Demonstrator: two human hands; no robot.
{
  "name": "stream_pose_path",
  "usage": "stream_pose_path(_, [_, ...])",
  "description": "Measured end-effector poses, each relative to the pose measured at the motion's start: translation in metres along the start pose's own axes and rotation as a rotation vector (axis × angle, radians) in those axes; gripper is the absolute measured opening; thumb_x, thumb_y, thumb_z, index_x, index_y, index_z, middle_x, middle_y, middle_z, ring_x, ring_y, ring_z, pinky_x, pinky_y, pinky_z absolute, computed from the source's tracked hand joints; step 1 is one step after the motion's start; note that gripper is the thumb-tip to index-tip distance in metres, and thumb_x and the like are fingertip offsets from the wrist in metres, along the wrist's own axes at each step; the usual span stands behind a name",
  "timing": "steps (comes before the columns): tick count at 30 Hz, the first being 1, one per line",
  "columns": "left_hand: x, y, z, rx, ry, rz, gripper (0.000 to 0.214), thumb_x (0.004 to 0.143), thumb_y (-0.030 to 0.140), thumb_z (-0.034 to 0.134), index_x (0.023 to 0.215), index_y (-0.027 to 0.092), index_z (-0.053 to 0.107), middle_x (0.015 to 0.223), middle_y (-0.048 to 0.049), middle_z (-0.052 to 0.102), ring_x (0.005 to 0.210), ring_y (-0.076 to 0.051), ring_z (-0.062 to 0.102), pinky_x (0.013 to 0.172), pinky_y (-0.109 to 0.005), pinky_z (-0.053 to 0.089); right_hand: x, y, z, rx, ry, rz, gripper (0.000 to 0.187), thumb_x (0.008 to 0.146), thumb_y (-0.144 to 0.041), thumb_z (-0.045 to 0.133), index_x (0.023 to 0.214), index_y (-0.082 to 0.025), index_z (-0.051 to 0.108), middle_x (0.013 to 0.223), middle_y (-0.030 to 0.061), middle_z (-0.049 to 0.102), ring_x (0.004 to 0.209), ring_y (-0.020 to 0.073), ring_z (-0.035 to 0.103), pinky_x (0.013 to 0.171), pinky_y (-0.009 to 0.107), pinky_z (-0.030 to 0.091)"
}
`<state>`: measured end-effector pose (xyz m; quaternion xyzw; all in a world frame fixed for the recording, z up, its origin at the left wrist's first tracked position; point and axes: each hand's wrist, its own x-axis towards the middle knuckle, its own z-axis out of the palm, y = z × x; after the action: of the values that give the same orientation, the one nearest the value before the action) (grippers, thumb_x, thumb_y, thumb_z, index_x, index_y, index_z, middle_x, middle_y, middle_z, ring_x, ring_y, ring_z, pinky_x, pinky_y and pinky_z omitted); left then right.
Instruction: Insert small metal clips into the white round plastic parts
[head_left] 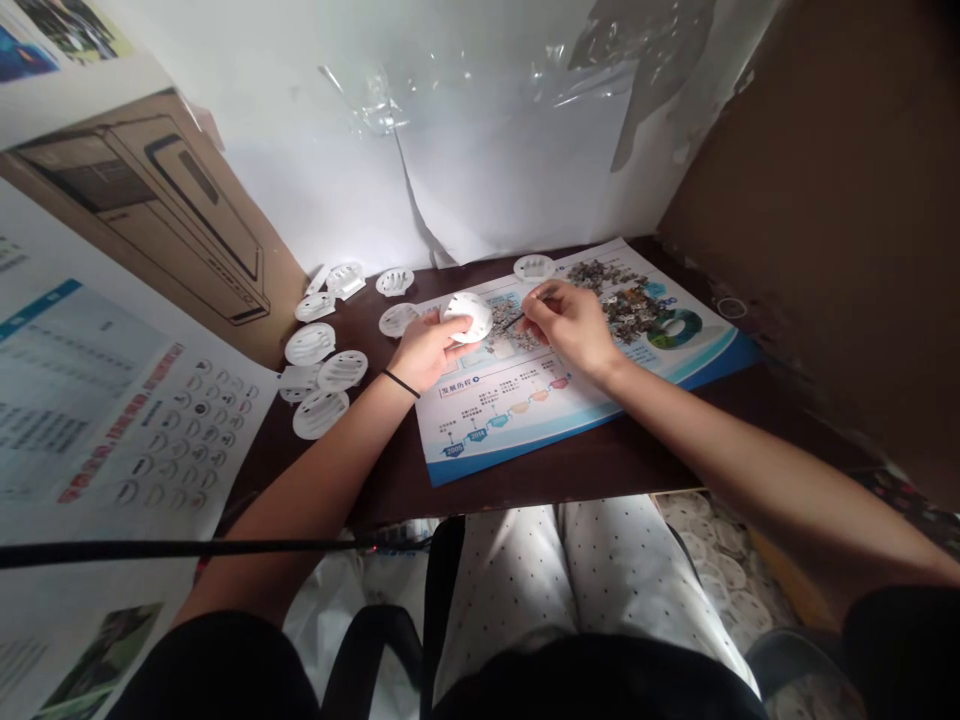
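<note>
My left hand (421,352) grips a round white plastic piece (468,316) between thumb and fingers, tilted above a printed sheet. Just to its right, my right hand (574,325) is closed in a pinch on a thin dark tool (514,323). The tool points left and down, close to a spread of tiny light-coloured parts (504,335); its exact kind is too small to make out. Behind the right hand lies a heap of small dark metal-looking parts (630,305). Another white slotted disc (399,319) rests by the left hand.
Several white slotted discs (343,370) lie at the table's left, with another disc (534,267) at the back. The printed sheet (510,440) covers much of the dark tabletop (397,440). A cardboard box (172,200) stands left, a white wall behind, and a brown panel (810,200) right.
</note>
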<state>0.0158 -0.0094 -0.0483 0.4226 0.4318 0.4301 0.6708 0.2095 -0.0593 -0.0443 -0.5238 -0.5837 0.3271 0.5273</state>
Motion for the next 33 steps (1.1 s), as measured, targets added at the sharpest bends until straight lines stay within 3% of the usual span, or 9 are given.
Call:
stream_pose_path(4, [-0.002, -0.002, 0.005, -0.024, -0.02, 0.037, 0.024, 0.068, 0.014, 0.077, 0.09, 0.013, 0.069, 0.097, -0.0072, 0.074, 0.094, -0.017, 0.069, 0.091, -0.037, 0.06, -0.001, -0.001, 0.004, 0.114, -0.054, 0.075, 0.02, 0.08, -0.037, 0.062, 0.072, -0.022, 0.052, 0.076, 0.0068, 0.072, 0.054, 0.0131, 0.055, 0.052, 0.03, 0.044])
stream_pose_path(7, [-0.002, -0.003, 0.006, -0.031, -0.01, 0.088, 0.027, 0.067, 0.016, 0.08, 0.091, 0.013, 0.068, 0.1, -0.0078, 0.074, 0.096, -0.018, 0.07, 0.092, -0.037, 0.06, -0.001, 0.0, 0.002, 0.053, -0.069, 0.044, 0.017, 0.081, -0.033, 0.061, 0.073, -0.023, 0.05, 0.077, 0.0064, 0.073, 0.06, 0.0146, 0.06, 0.058, 0.031, 0.047])
stream_pose_path(11, [-0.003, -0.002, 0.006, -0.031, -0.005, 0.115, 0.028, 0.067, 0.017, 0.081, 0.092, 0.014, 0.069, 0.104, -0.0088, 0.075, 0.101, -0.02, 0.07, 0.094, -0.039, 0.06, 0.0, 0.007, 0.0, -0.324, -0.109, -0.111, 0.006, 0.087, -0.025, 0.053, 0.083, -0.021, 0.057, 0.07, 0.0029, 0.069, 0.065, 0.0164, 0.061, 0.067, 0.032, 0.045])
stream_pose_path(14, [-0.002, -0.003, 0.007, -0.015, 0.007, 0.112, 0.024, 0.071, 0.018, 0.078, 0.093, 0.014, 0.069, 0.104, -0.0092, 0.075, 0.102, -0.02, 0.07, 0.096, -0.039, 0.06, -0.001, 0.013, 0.001, -0.662, -0.191, -0.174, 0.017, 0.093, -0.023, 0.047, 0.094, -0.021, 0.064, 0.069, 0.0034, 0.066, 0.06, 0.0174, 0.056, 0.061, 0.032, 0.038])
stream_pose_path(18, [-0.001, -0.006, 0.009, -0.019, 0.033, 0.127, 0.014, 0.078, 0.017, 0.071, 0.091, 0.013, 0.068, 0.103, -0.0089, 0.074, 0.098, -0.018, 0.07, 0.098, -0.039, 0.059, -0.004, 0.017, 0.005, -0.866, -0.219, -0.194, 0.024, 0.097, -0.028, 0.043, 0.103, -0.021, 0.065, 0.071, 0.0062, 0.067, 0.057, 0.019, 0.054, 0.056, 0.032, 0.033])
stream_pose_path(22, [-0.002, -0.009, 0.012, -0.033, 0.055, 0.155, 0.006, 0.08, 0.013, 0.069, 0.086, 0.012, 0.067, 0.096, -0.0074, 0.072, 0.092, -0.017, 0.07, 0.1, -0.043, 0.058, -0.006, 0.017, 0.008, -0.913, -0.199, -0.221, 0.032, 0.1, -0.036, 0.038, 0.106, -0.022, 0.066, 0.073, 0.0072, 0.068, 0.061, 0.0213, 0.057, 0.059, 0.033, 0.034])
stream_pose_path(33, [-0.002, -0.012, 0.012, -0.029, 0.058, 0.161, 0.016, 0.079, 0.007, 0.069, 0.086, 0.016, 0.058, 0.087, -0.0016, 0.068, 0.088, -0.015, 0.068, 0.1, -0.046, 0.058, -0.01, 0.015, 0.014, -0.968, -0.233, -0.337, 0.033, 0.098, -0.03, 0.038, 0.105, -0.018, 0.068, 0.076, 0.009, 0.07, 0.063, 0.0216, 0.06, 0.062, 0.035, 0.037])
